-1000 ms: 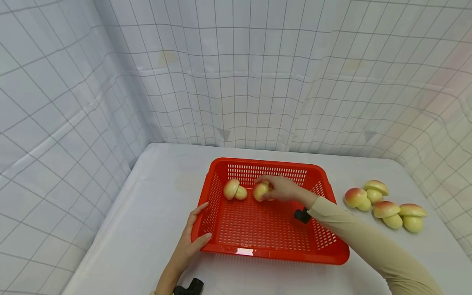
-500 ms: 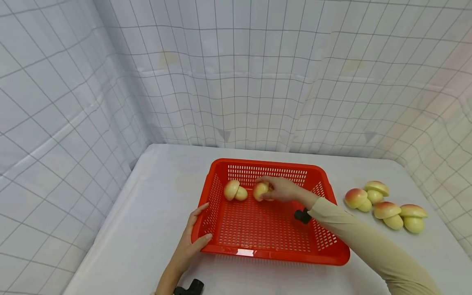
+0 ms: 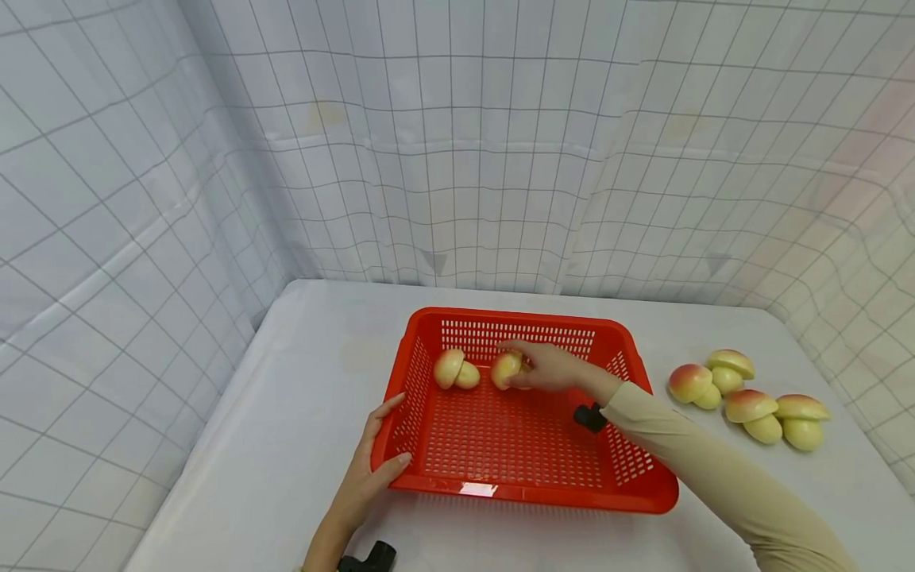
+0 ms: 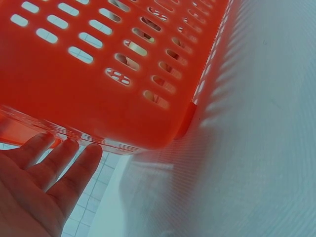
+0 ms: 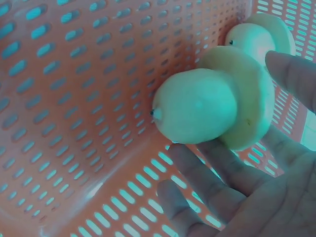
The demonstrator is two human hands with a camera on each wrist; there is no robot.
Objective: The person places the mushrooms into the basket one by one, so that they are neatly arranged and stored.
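Note:
A red plastic basket point(image 3: 543, 496) with slotted walls stands on the white table. At its left near corner my left hand point(image 3: 360, 481) holds the rim, thumb and a finger over the edge; in the left wrist view other fingers point(image 4: 81, 170) touch the rim from outside. Inside the basket my right hand point(image 3: 554, 369) holds a toy mushroom point(image 5: 197, 106), yellow with a reddish cap, lying on its side near the back wall. In the head view this hand covers much of its stem. A second toy mushroom point(image 3: 450, 369) lies to its left.
Several more toy mushrooms point(image 3: 748, 407) lie grouped on the table point(image 3: 286, 421), right of the basket. White grid-patterned curtains point(image 3: 500, 175) hang behind the table and along both sides. The right sleeve point(image 3: 715, 469) crosses over the basket's right wall.

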